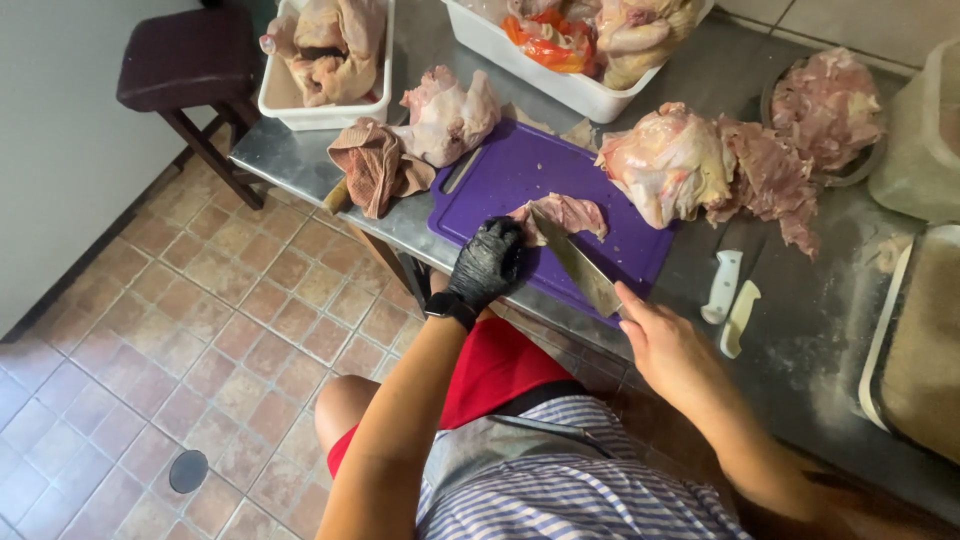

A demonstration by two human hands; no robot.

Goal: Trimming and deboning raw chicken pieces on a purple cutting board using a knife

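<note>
My left hand (pixel 487 263), in a black glove, presses on a small pink piece of raw chicken (pixel 567 213) lying on a purple cutting board (pixel 520 172). My bare right hand (pixel 668 347) grips the handle of a large knife (pixel 577 265); its blade slants up to the chicken piece beside my gloved fingers. A whole raw chicken (pixel 668 162) rests at the board's right edge, and another raw chicken (pixel 449 113) lies at the board's upper left corner.
Steel table (pixel 800 330) holds a brownish rag (pixel 374 166), two white tubs of chicken (pixel 325 55) (pixel 560 45), a round bowl of meat scraps (pixel 826 110), two white-handled knives (pixel 728 295), a tray (pixel 915 340) at right. A dark stool (pixel 185 60) stands on the tiled floor.
</note>
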